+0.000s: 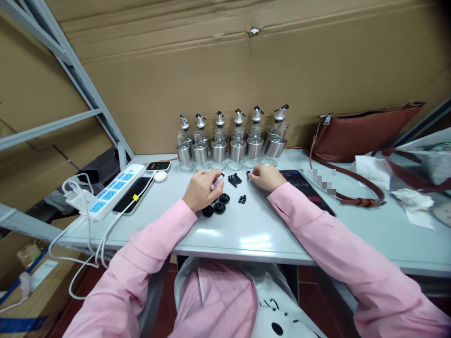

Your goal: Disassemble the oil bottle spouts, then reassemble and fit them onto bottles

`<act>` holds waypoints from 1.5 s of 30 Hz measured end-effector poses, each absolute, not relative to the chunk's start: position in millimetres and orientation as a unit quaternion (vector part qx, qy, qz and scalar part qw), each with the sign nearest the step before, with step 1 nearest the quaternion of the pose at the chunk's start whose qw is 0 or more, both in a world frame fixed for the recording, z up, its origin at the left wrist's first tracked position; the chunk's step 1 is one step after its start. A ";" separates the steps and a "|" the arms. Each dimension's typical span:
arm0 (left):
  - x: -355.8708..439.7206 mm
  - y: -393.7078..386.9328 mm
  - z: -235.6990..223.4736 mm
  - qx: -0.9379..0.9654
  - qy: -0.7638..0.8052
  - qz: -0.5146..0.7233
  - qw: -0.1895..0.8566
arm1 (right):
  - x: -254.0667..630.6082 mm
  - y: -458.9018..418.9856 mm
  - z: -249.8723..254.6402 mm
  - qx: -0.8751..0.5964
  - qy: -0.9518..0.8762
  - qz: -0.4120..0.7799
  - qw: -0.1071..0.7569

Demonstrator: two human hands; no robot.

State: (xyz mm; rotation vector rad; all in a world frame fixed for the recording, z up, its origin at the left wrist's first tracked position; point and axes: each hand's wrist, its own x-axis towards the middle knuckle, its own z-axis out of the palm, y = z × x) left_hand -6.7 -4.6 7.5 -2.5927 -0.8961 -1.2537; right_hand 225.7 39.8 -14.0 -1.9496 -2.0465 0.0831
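My left hand [202,191] is closed around a small silver-white pourer spout [217,182], partly hidden by the fingers. Between the fingertips of my right hand [268,178] is a small black lever [248,175]. On the table between the hands lie several loose black levers [234,179]. Nearer to me sit a few tiny black plugs [242,199]. Round black stoppers [220,207] are grouped beside and below my left hand, some partly covered by it.
Behind the hands stand glass bottles with steel bands [237,151]; the back row carries pourer tops [258,112]. Left are a power strip [116,188], a phone [132,199] and white cables. A dark tablet [306,190] and brown bag [362,131] lie right. Cardboard [211,70] walls the back.
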 end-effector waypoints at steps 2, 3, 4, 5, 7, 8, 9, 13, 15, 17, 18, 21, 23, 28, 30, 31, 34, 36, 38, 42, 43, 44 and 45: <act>-6.2 -3.6 6.7 -0.859 -0.295 -0.412 0.068 | 227.4 41.6 -18.3 -0.668 -0.725 0.008 0.166; -5.9 -3.0 6.3 -0.859 -0.298 -0.411 0.070 | 227.6 42.7 -20.7 -0.660 -0.730 -0.004 0.175; -5.7 -2.5 6.1 -0.858 -0.301 -0.411 0.072 | 227.4 43.9 -23.1 -0.650 -0.737 -0.015 0.183; -5.5 -2.1 5.9 -0.856 -0.304 -0.410 0.074 | 227.0 45.0 -25.6 -0.637 -0.747 -0.023 0.187; -5.4 -1.8 6.2 -0.857 -0.307 -0.407 0.075 | 225.7 46.8 -30.3 -0.606 -0.772 -0.030 0.188; -5.5 -2.0 6.6 -0.858 -0.308 -0.404 0.075 | 225.0 47.4 -32.2 -0.591 -0.784 -0.030 0.188; -5.6 -2.4 7.1 -0.859 -0.309 -0.400 0.075 | 224.2 47.7 -33.6 -0.576 -0.795 -0.030 0.186; -6.4 -4.5 9.6 -0.862 -0.314 -0.394 0.060 | 222.1 47.4 -35.4 -0.525 -0.831 -0.018 0.182; -6.7 -4.7 10.0 -0.862 -0.316 -0.393 0.046 | 222.4 47.7 -34.8 -0.504 -0.844 -0.005 0.183; -7.0 -3.5 9.3 -0.862 -0.320 -0.392 0.036 | 223.6 48.4 -33.1 -0.483 -0.856 0.014 0.184; -7.1 -2.5 8.6 -0.862 -0.320 -0.392 0.031 | 224.0 48.5 -31.5 -0.473 -0.860 0.025 0.188; -7.0 0.7 5.8 -0.867 -0.316 -0.385 0.016 | 221.7 44.1 -21.7 -0.460 -0.854 0.048 0.239; -6.5 2.1 4.2 -0.875 -0.310 -0.373 0.011 | 214.8 35.5 -11.4 -0.455 -0.834 0.073 0.304; -5.2 3.0 1.2 -0.894 -0.275 -0.353 0.005 | 185.5 4.5 9.9 -0.385 -0.808 0.222 0.386; -5.7 3.8 -0.3 -0.893 -0.262 -0.366 0.000 | 176.5 -3.5 11.7 -0.372 -0.804 0.230 0.402; -6.1 4.3 -1.0 -0.891 -0.257 -0.373 -0.002 | 173.7 -5.9 11.5 -0.368 -0.803 0.232 0.408; -7.3 5.9 -2.8 -0.884 -0.249 -0.396 -0.001 | 170.4 -8.6 10.0 -0.364 -0.804 0.231 0.409; -7.1 5.9 -3.0 -0.882 -0.247 -0.402 0.004 | 170.4 -9.4 9.9 -0.362 -0.813 0.223 0.399; -6.1 4.8 -2.3 -0.884 -0.244 -0.398 0.011 | 170.8 -10.5 10.7 -0.351 -0.823 0.224 0.385; -5.1 2.5 0.9 -0.886 -0.232 -0.400 0.027 | 174.2 -10.3 12.9 -0.344 -0.818 0.263 0.379; -5.6 2.6 1.7 -0.884 -0.233 -0.405 0.031 | 176.4 -8.9 13.3 -0.356 -0.808 0.276 0.381; -6.5 2.9 2.4 -0.880 -0.236 -0.411 0.034 | 179.3 -6.6 13.5 -0.370 -0.797 0.289 0.379; -7.5 3.5 2.9 -0.876 -0.242 -0.416 0.036 | 183.0 -3.5 13.5 -0.384 -0.788 0.304 0.374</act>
